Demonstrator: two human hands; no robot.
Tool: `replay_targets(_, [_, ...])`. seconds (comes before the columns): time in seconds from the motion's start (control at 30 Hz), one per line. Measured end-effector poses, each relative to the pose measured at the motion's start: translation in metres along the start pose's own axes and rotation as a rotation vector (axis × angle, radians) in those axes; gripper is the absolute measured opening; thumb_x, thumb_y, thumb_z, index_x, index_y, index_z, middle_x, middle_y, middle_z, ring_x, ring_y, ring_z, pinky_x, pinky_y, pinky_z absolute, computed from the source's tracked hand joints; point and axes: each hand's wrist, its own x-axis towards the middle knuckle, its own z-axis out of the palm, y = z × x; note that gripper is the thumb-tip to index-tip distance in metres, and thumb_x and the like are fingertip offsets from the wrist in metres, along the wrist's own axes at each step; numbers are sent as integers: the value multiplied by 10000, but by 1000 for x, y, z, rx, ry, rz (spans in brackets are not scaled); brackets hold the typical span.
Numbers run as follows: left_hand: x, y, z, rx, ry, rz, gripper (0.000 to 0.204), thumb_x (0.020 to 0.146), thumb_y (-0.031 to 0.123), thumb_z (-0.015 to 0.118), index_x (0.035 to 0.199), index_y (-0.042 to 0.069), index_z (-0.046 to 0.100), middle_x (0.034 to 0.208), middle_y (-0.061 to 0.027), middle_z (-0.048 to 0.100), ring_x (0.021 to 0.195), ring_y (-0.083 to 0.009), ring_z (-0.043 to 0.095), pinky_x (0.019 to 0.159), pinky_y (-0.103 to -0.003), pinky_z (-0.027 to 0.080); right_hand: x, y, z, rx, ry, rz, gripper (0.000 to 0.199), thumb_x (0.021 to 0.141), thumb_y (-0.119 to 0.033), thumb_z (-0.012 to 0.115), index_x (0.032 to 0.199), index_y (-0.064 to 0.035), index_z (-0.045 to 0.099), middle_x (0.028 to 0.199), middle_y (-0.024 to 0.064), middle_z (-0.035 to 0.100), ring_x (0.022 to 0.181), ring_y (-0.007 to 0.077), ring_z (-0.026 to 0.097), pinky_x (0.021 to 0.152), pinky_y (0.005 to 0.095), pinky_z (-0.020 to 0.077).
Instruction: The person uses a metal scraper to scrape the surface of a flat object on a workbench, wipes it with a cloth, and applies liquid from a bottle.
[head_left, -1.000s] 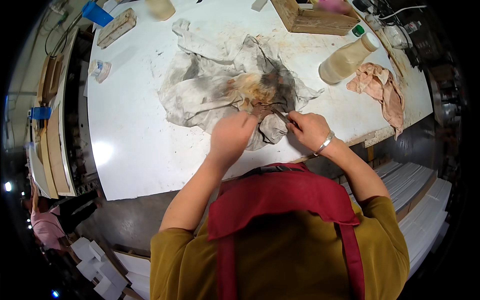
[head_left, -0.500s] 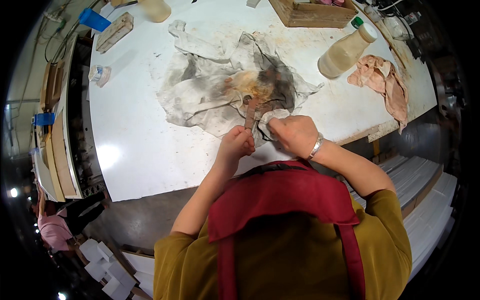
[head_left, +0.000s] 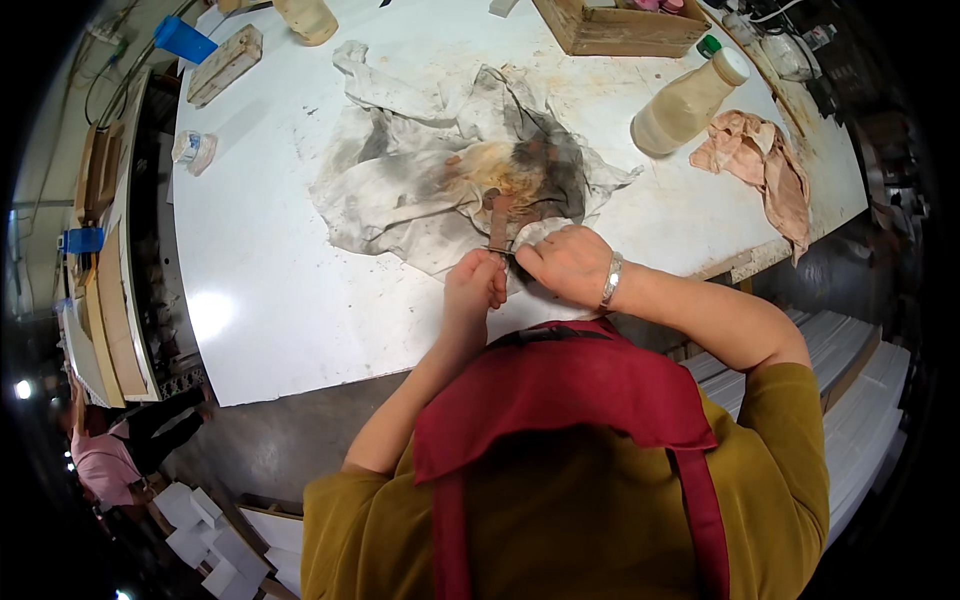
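Both hands meet at the near edge of the white table (head_left: 280, 300), just in front of the red apron. The left hand (head_left: 475, 290) is curled shut and the right hand (head_left: 565, 265), a silver bracelet on its wrist, is closed too; between them they pinch the near end of a small brown strip (head_left: 499, 222) that runs away from the fingers onto the stained grey cloth (head_left: 400, 190). The strip's far end lies on the darkest, rust-coloured patch of that cloth.

To the far right a pale plastic bottle (head_left: 685, 105) with a green cap lies tilted, and beside it a crumpled pink rag (head_left: 760, 160) sits near the right edge. A wooden tray (head_left: 615, 30) stands at the far side. At the far left are a wooden block (head_left: 225, 65), a blue cup (head_left: 183, 40) and a small white packet (head_left: 193, 150).

The left half of the tabletop is bare, with a glare spot near the front corner.
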Motion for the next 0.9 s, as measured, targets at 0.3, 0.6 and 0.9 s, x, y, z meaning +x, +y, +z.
replay_targets(0.3, [1, 6, 3, -53, 49, -31, 154, 874, 144, 464, 729, 93, 462, 555, 31, 408, 453, -61, 324, 414, -212, 255, 13, 2, -2, -55, 48, -53, 71, 743, -129, 495, 729, -59, 492, 637, 89, 582, 587, 252, 598, 526, 366, 469])
replay_targets(0.6, [1, 4, 7, -58, 31, -20, 194, 873, 152, 451, 685, 103, 440, 522, 37, 372, 438, -65, 302, 408, -222, 240, 16, 2, -6, -44, -64, -42, 106, 756, -131, 477, 740, -29, 499, 621, 123, 590, 574, 270, 602, 513, 376, 470])
replay_targets(0.9, [2, 3, -2, -28, 29, -2, 189, 868, 154, 453, 687, 107, 422, 525, 36, 371, 443, -66, 293, 412, -222, 235, 11, -3, -16, -48, -45, -27, 65, 733, -122, 503, 752, -61, 491, 649, 84, 591, 589, 246, 599, 516, 367, 473])
